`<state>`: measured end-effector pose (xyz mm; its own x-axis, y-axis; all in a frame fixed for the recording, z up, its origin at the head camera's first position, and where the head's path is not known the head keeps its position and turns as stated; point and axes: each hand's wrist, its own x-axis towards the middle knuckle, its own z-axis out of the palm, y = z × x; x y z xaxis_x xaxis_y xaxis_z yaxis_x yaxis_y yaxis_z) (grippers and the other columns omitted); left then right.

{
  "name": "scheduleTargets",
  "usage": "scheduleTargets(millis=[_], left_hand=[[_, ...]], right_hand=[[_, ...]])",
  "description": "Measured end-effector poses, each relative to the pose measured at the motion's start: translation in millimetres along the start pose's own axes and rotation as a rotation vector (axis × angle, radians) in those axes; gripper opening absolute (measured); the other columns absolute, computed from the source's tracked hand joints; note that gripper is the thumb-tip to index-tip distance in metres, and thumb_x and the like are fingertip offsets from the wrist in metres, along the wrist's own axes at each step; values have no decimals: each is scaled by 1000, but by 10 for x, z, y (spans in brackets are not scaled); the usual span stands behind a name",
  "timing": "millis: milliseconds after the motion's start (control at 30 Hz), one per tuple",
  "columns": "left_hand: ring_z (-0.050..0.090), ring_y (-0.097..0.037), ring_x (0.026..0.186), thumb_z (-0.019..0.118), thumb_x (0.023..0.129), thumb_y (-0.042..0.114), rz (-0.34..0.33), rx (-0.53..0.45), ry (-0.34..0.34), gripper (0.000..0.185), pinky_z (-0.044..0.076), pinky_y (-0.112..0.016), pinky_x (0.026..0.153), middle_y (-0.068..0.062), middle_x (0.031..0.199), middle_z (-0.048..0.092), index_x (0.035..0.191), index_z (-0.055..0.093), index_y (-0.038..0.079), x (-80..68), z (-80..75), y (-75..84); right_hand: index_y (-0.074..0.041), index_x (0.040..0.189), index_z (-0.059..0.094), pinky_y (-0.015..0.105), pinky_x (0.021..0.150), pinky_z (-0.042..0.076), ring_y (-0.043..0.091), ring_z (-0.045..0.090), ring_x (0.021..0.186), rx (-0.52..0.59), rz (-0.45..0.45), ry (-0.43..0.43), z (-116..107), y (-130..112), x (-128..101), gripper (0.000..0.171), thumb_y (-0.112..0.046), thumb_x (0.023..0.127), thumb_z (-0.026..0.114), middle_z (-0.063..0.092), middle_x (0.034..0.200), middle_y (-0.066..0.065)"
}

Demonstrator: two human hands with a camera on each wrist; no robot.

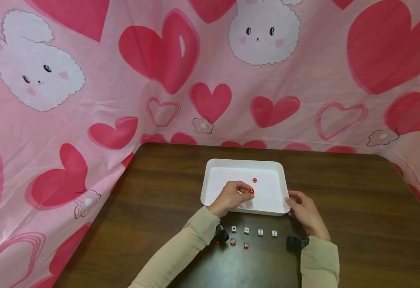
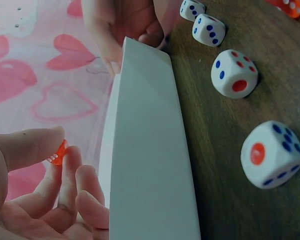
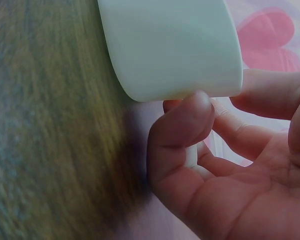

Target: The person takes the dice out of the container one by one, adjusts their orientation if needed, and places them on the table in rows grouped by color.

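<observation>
My left hand pinches a translucent red die between thumb and fingertips, above the white tray. In the left wrist view the held die shows white pips and is partly covered by the thumb. Another red die lies on the tray floor, just behind the held one. My right hand grips the tray's near right corner. The right wrist view shows its thumb over the rim and curled fingers against the outer wall.
In front of the tray, white dice form a row, with red dice in a second row nearer me. The left wrist camera partly covers both rows' left ends. A pink heart-patterned cloth hangs behind the dark wooden table.
</observation>
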<state>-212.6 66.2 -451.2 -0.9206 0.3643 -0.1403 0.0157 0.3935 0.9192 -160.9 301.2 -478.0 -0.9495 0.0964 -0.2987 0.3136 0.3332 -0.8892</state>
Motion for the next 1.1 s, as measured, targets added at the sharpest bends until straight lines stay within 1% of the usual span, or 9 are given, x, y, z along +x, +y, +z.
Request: scheduleTargets(millis=[200,433,767,933,1100], left_hand=[[49,-11,66,75,82,14,-2,-7,2,16,39,-22,58,-2,84,65,97,71,7,-27,5,-4],[52,-10,67,75,82,13,-2,-8,1,16,41,-21,59,-2,83,64,96,72,7,-55,13,-11],[52,-11,66,76,81,12,-10,-36,-15,16,41,-21,57,-2,80,63,96,72,7,-127,10,13],[52,-9,62,75,81,13,1,-32,-27,15,42,-21,56,0,78,63,95,72,7,-161,12,7],[51,-7,59,75,81,11,32,-25,-13,13,40,-20,55,0,76,63,92,72,6,-203,29,7]], right_hand=[[7,142,34,25,74,51,25,55,99,-5,1,-4,-7,3,9,53,-25,102,47,45,132,30],[7,142,35,24,73,51,23,56,97,-11,-6,-2,-8,6,12,52,-24,102,47,46,131,30],[7,141,36,24,72,51,21,56,94,-10,-14,4,-1,17,8,50,-21,101,47,48,130,30],[7,142,35,24,73,51,23,56,97,-12,-10,0,-10,11,12,51,-23,102,46,46,131,30],[7,142,35,24,73,51,25,55,98,-14,-5,0,-11,5,18,52,-23,102,46,46,132,30]])
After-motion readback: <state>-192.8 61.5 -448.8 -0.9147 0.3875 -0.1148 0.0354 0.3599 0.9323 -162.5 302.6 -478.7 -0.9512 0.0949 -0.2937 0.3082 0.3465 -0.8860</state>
